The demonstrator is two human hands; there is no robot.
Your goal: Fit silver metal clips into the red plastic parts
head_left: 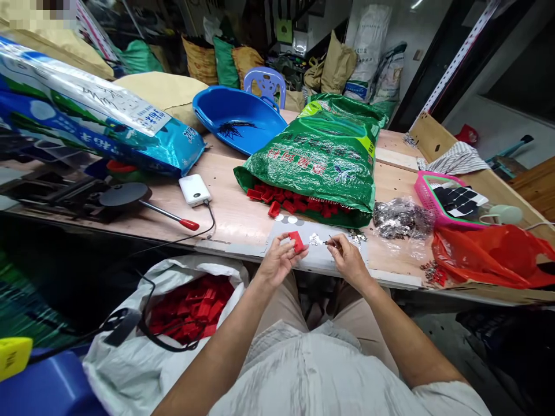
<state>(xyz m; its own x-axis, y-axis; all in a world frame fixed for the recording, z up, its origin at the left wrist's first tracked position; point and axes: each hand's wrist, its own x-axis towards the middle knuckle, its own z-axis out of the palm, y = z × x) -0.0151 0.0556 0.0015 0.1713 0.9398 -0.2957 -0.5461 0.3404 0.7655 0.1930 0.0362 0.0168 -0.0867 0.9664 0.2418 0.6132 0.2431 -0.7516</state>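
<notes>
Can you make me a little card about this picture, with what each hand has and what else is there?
Left hand: holds a red block
Right hand: pinches a tiny metal piece
Under the hands: grey sheet
Behind the hands: green sack with loose red pieces at its mouth
Beside the knees: white sack holding more red pieces
Rest: blue tub, pink basket, clear bag, red bag
</notes>
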